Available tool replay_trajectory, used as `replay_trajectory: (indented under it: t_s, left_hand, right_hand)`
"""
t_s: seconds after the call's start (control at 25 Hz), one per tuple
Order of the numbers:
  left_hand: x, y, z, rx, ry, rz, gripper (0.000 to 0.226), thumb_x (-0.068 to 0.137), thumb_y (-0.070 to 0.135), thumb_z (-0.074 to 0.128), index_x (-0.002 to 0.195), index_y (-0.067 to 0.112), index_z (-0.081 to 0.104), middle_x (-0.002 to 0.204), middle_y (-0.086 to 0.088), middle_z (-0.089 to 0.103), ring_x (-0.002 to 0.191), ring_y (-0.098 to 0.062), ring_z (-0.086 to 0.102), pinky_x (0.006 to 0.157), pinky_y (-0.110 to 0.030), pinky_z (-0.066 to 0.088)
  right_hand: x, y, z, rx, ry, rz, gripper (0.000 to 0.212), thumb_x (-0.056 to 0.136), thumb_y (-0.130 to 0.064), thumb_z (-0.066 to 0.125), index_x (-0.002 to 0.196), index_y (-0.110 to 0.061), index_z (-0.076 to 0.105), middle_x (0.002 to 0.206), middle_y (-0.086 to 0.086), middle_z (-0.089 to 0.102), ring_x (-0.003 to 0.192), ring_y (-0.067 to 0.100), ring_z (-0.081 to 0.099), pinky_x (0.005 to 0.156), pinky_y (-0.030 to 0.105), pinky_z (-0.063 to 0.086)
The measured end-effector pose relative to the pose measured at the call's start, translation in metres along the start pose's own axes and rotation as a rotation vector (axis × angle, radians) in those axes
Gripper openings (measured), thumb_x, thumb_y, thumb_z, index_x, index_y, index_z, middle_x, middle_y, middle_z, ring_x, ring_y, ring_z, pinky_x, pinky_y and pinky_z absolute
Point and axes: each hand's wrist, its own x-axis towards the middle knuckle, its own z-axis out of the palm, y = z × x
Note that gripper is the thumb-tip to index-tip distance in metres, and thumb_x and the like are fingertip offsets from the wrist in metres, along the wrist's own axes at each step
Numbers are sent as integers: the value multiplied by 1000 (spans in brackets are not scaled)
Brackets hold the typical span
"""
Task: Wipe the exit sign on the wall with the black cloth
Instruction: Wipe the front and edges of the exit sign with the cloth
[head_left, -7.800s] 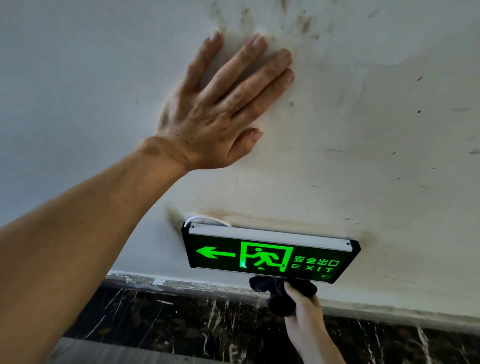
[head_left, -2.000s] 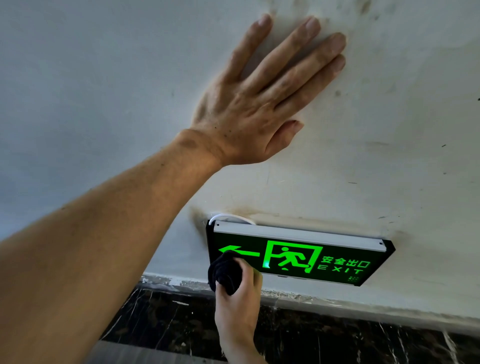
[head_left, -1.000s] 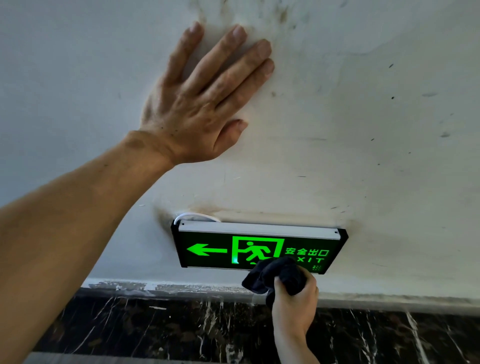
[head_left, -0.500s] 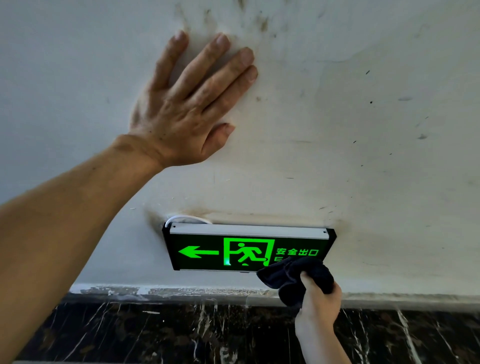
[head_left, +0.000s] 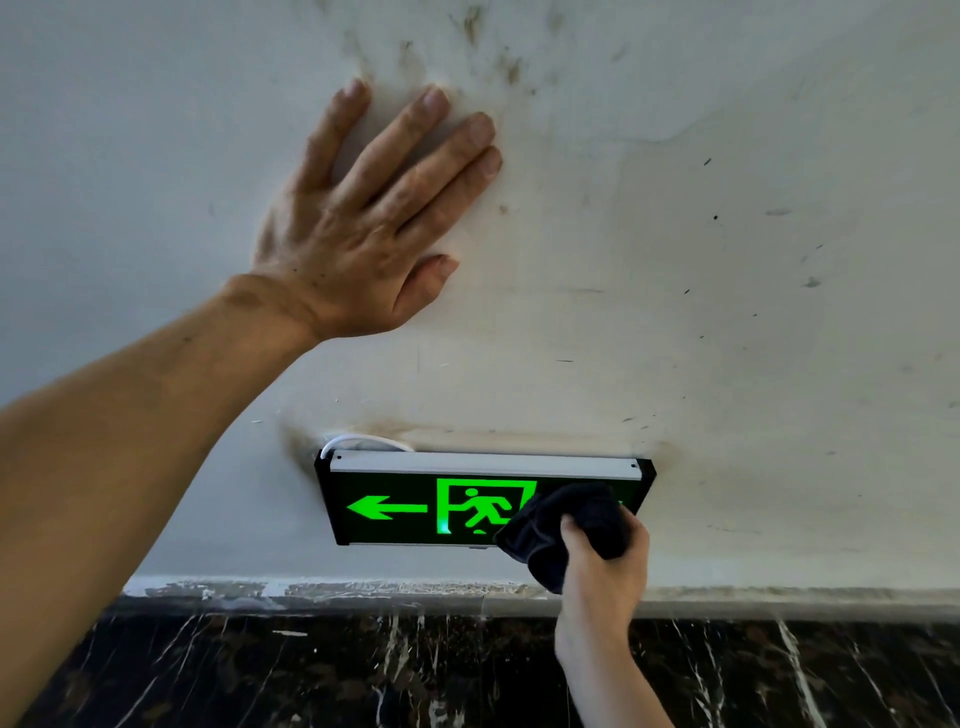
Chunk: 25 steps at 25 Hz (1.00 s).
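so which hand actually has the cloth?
The right hand, low at the exit sign, grips the black cloth against the sign's right end. The left hand lies flat, empty, on the wall above.

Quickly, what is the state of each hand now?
Left hand: open, flat on the wall.
Right hand: closed on the black cloth, against the exit sign.

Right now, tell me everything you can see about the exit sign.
The exit sign is a flat black rectangular box with a pale strip along its top edge, mounted low on the stained white wall. Its face glows green: a left-pointing arrow and a running figure in a doorway. The right part of the face is hidden by the black cloth, which the right hand presses against it. A white cable loops out at its top left corner.
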Motion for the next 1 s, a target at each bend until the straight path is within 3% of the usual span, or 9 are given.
replay_trajectory:
  t_s: [0.08, 0.16, 0.4, 0.6, 0.72, 0.8, 0.84, 0.92, 1.0]
  left_hand:
    - [0, -2, 1, -5, -3, 0, 70, 99, 43, 42, 158, 8, 30, 160, -9, 27, 146, -34, 27, 120, -56, 12]
    - [-1, -2, 1, -22, -6, -7, 70, 99, 43, 42, 158, 9, 29, 161, -8, 26, 147, -33, 25, 121, -54, 9]
    - [2, -2, -9, -156, -52, -37, 66, 101, 39, 45, 158, 11, 30, 161, -7, 27, 148, -31, 23, 124, -48, 5]
    - [9, 4, -38, -271, -257, -112, 69, 96, 30, 49, 157, 7, 27, 163, -9, 30, 149, -30, 23, 124, -46, -1]
    - [13, 17, -68, -347, -301, -176, 67, 93, 27, 48, 154, 4, 33, 160, -14, 36, 147, -32, 31, 122, -53, 9]
    - [6, 43, -93, -504, -297, -340, 61, 95, 27, 45, 152, 7, 38, 160, -11, 37, 148, -28, 31, 122, -52, 16]
    - [1, 57, -108, -678, -334, -505, 59, 96, 30, 43, 152, 13, 39, 161, -4, 36, 149, -21, 30, 124, -45, 16]
    - [-9, 80, -136, -1183, -476, -917, 51, 98, 42, 41, 149, 34, 41, 157, 19, 37, 146, 1, 30, 124, -33, 21]
    - [-19, 98, -155, -1712, -587, -1310, 45, 94, 55, 46, 139, 48, 48, 146, 27, 50, 135, 9, 43, 119, -34, 35]
  right_hand:
    - [-13, 2, 13, -54, -42, 3, 43, 77, -6, 76, 93, -41, 57, 111, 1, 62, 100, 20, 60, 91, 43, 51]
    - [-28, 5, 24, -78, -131, 46, 43, 75, -6, 77, 95, -40, 59, 109, -2, 63, 99, 19, 60, 90, 44, 52]
    - [-61, -12, 17, -80, -363, 91, 39, 73, -9, 78, 95, -38, 66, 93, -10, 70, 82, 4, 66, 68, 23, 50]
    - [-69, -67, -9, -152, -408, -42, 27, 72, -27, 80, 92, -40, 67, 87, -17, 72, 82, 7, 68, 71, 29, 52]
    - [-71, -104, -20, -191, -472, -104, 29, 67, -34, 79, 91, -41, 66, 88, -13, 73, 82, 8, 69, 69, 31, 53]
    - [-70, -125, -25, -221, -532, -146, 33, 62, -37, 77, 92, -44, 65, 91, -14, 72, 81, 3, 68, 68, 25, 51]
    - [-68, -133, -27, -238, -559, -172, 35, 61, -36, 75, 93, -45, 65, 92, -15, 72, 82, 2, 68, 70, 24, 51]
    - [-67, -146, -29, -268, -614, -222, 34, 61, -34, 74, 93, -43, 66, 91, -13, 73, 85, 5, 69, 71, 24, 51]
    - [-68, -155, -29, -287, -676, -250, 33, 62, -33, 75, 93, -40, 68, 91, -10, 74, 87, 8, 70, 66, 22, 53]
